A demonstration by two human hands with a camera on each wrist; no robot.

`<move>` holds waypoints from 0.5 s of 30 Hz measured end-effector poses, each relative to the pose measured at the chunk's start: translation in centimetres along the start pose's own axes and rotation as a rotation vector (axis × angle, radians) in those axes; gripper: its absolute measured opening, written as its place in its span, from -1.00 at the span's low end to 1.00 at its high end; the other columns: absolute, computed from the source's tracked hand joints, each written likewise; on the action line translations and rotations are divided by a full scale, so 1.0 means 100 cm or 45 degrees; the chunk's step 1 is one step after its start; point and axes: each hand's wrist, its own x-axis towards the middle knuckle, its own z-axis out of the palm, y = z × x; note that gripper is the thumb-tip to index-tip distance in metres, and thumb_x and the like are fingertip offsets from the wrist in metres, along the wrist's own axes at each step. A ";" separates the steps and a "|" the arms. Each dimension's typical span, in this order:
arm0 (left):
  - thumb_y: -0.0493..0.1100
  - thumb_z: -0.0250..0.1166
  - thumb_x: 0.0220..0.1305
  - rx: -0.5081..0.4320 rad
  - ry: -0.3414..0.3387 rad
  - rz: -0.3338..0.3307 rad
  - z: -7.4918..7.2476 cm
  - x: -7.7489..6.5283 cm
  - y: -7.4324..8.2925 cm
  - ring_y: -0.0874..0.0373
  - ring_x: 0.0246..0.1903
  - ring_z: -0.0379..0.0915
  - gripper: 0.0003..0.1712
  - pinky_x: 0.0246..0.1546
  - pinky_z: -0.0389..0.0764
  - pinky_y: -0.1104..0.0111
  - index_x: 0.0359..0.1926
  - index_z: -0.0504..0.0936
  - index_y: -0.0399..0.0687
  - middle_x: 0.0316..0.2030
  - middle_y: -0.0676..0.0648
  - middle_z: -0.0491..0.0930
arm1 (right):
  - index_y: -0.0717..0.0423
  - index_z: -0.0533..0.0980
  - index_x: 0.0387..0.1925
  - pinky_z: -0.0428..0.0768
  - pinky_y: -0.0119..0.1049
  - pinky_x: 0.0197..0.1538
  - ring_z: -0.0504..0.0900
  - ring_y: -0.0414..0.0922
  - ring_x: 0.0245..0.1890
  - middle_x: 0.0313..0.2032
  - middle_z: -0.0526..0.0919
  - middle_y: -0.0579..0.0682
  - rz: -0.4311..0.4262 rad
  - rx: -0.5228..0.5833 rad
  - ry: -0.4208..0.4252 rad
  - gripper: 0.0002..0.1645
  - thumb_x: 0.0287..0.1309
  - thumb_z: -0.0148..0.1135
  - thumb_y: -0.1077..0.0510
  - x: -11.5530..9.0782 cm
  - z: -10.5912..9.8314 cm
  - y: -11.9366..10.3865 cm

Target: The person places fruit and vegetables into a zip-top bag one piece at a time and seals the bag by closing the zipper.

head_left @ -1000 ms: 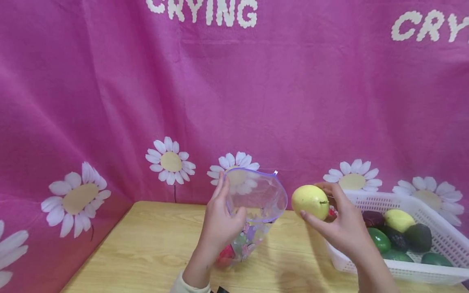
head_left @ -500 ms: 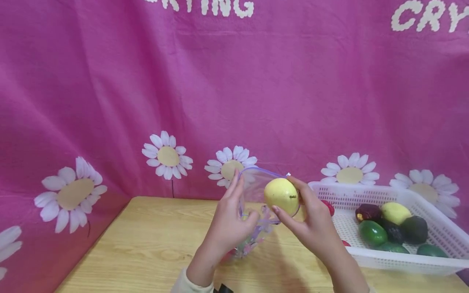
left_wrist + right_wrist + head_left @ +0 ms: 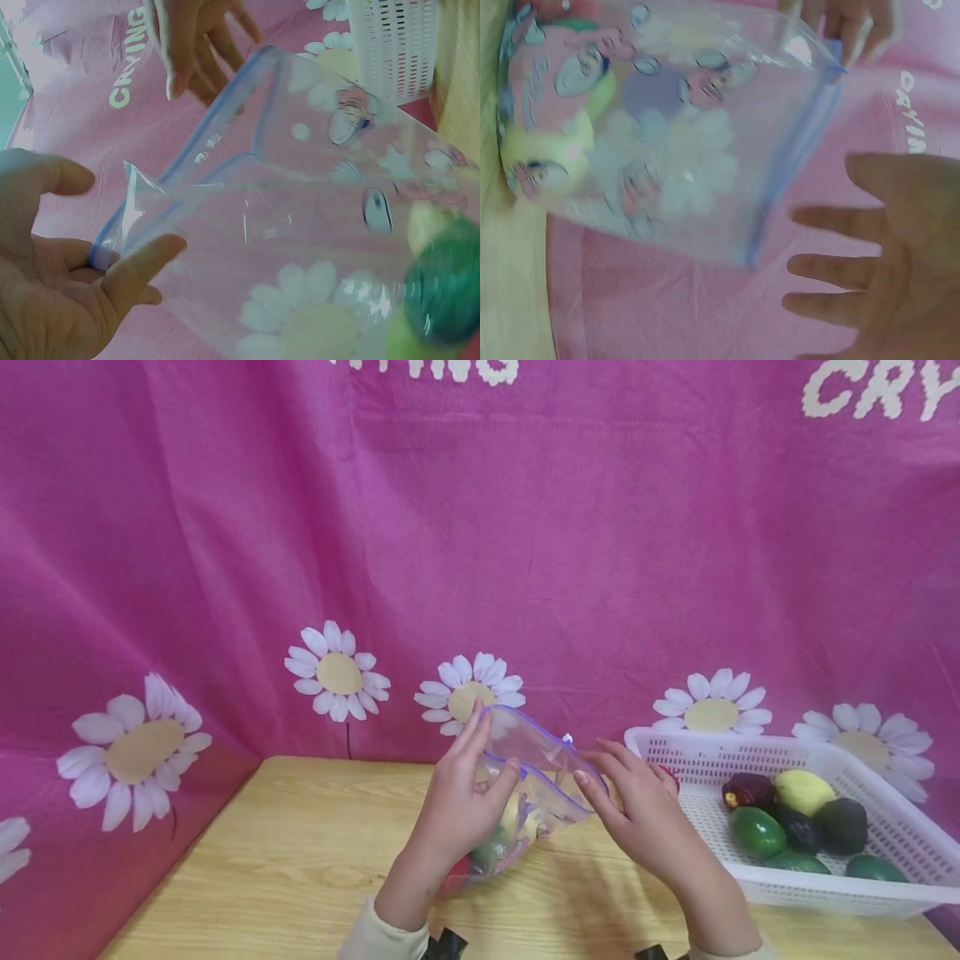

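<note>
My left hand holds a clear zip bag by one side of its purple-blue rim, pinched at the fingers in the left wrist view. The bag's mouth gapes, and cartoon pictures are printed on the plastic. Low in it lie a green fruit, a yellow fruit and something red. Fingers spread and nothing in it, my right hand is just right of the bag's mouth; the right wrist view shows it apart from the rim.
A white plastic basket stands on the wooden table at the right. It holds a yellow fruit, a dark purple one, and several green and dark avocado-like fruits. A pink daisy-print cloth hangs behind.
My right hand carried the yellow fruit left to the bag's mouth and let it go into the bag. The right hand is now without it, and the bag's mouth has sagged and narrowed.
</note>
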 end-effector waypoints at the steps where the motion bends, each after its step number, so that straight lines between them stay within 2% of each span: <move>1: -0.17 0.25 0.39 0.017 0.010 0.003 -0.001 0.001 -0.001 0.04 0.34 0.36 -0.25 -0.37 0.70 0.44 0.50 0.23 -0.29 0.59 0.01 -0.01 | 0.07 0.63 0.09 0.28 0.45 0.23 0.47 0.27 0.29 0.34 0.44 0.27 0.018 0.007 -0.058 -0.62 0.46 0.13 -0.05 -0.001 -0.002 0.001; 2: -0.18 0.24 0.39 0.031 0.020 -0.002 -0.001 0.002 -0.001 0.06 0.19 0.52 -0.27 -0.44 0.67 0.48 0.50 0.24 -0.28 0.58 0.01 -0.01 | 0.03 0.65 0.07 0.28 0.47 0.23 0.42 0.32 0.32 0.38 0.37 0.31 0.027 0.025 -0.117 -0.62 0.46 0.14 -0.08 -0.002 -0.004 0.003; 4: -0.22 0.23 0.40 0.052 0.039 -0.005 -0.003 0.003 -0.001 0.17 -0.16 0.66 -0.30 -0.63 0.54 0.50 0.49 0.26 -0.28 0.58 0.00 0.01 | -0.02 0.65 0.04 0.38 0.44 0.19 0.41 0.41 0.30 0.42 0.25 0.39 0.022 0.063 -0.237 -0.63 0.41 0.19 -0.12 -0.005 -0.008 0.007; 6: -0.26 0.21 0.40 0.053 0.051 -0.009 -0.005 0.004 -0.001 0.30 -0.59 0.46 -0.31 -0.74 0.41 0.48 0.49 0.27 -0.29 0.58 0.00 0.02 | -0.03 0.64 0.05 0.45 0.40 0.17 0.40 0.43 0.29 0.40 0.25 0.41 0.010 0.127 -0.366 -0.60 0.34 0.27 -0.16 -0.008 -0.010 0.011; 7: -0.28 0.20 0.39 0.050 0.053 -0.012 -0.005 0.004 -0.001 0.33 -0.69 0.32 -0.31 -0.77 0.34 0.47 0.49 0.27 -0.29 0.58 0.01 0.02 | -0.01 0.63 0.05 0.49 0.34 0.16 0.44 0.39 0.26 0.35 0.33 0.38 -0.007 0.152 -0.427 -0.56 0.30 0.31 -0.17 -0.009 -0.011 0.013; 8: -0.29 0.20 0.39 0.047 0.055 -0.018 -0.006 0.004 -0.001 0.35 -0.74 0.20 -0.32 -0.77 0.33 0.48 0.49 0.27 -0.29 0.58 0.01 0.02 | 0.01 0.63 0.05 0.55 0.26 0.13 0.49 0.32 0.23 0.29 0.43 0.32 -0.032 0.171 -0.480 -0.55 0.28 0.34 -0.16 -0.009 -0.010 0.016; 9: -0.30 0.20 0.39 0.045 0.059 -0.020 -0.006 0.004 -0.001 0.38 -0.75 0.17 -0.32 -0.77 0.32 0.48 0.48 0.27 -0.29 0.57 0.01 0.03 | 0.04 0.63 0.02 0.61 0.16 0.08 0.58 0.24 0.14 0.20 0.52 0.26 -0.044 0.188 -0.527 -0.56 0.27 0.35 -0.15 -0.009 -0.009 0.018; 11: -0.31 0.20 0.38 0.041 0.068 -0.027 -0.006 0.003 -0.001 0.38 -0.79 0.07 -0.32 -0.76 0.32 0.49 0.48 0.28 -0.29 0.57 0.02 0.05 | 0.06 0.66 -0.09 0.68 -0.07 -0.06 0.70 0.01 -0.07 -0.05 0.69 0.07 -0.061 0.211 -0.562 -0.70 0.29 0.35 -0.05 -0.008 -0.007 0.020; 12: -0.32 0.22 0.36 0.044 0.085 -0.020 -0.006 0.003 -0.001 0.41 -0.73 0.16 -0.32 -0.77 0.32 0.49 0.47 0.30 -0.30 0.56 0.00 0.07 | 0.08 0.65 -0.16 0.69 -0.17 -0.18 0.73 -0.08 -0.21 -0.19 0.73 0.00 -0.060 0.207 -0.554 -0.77 0.31 0.33 0.01 -0.007 -0.005 0.020; 14: -0.33 0.25 0.30 0.051 0.145 -0.002 -0.005 0.003 -0.001 0.39 -0.73 0.15 -0.31 -0.79 0.30 0.50 0.43 0.34 -0.33 0.54 -0.04 0.14 | 0.12 0.64 -0.28 0.63 -0.35 -0.37 0.69 -0.25 -0.44 -0.37 0.73 -0.08 -0.043 0.203 -0.467 -0.90 0.35 0.27 0.17 -0.004 -0.003 0.018; 15: -0.34 0.27 0.26 0.056 0.191 0.015 -0.005 0.004 -0.001 0.37 -0.66 0.32 -0.32 -0.79 0.29 0.49 0.41 0.38 -0.35 0.51 -0.06 0.20 | 0.13 0.62 -0.32 0.60 -0.40 -0.44 0.66 -0.29 -0.52 -0.43 0.72 -0.08 -0.018 0.204 -0.399 -0.90 0.35 0.24 0.23 -0.003 -0.003 0.016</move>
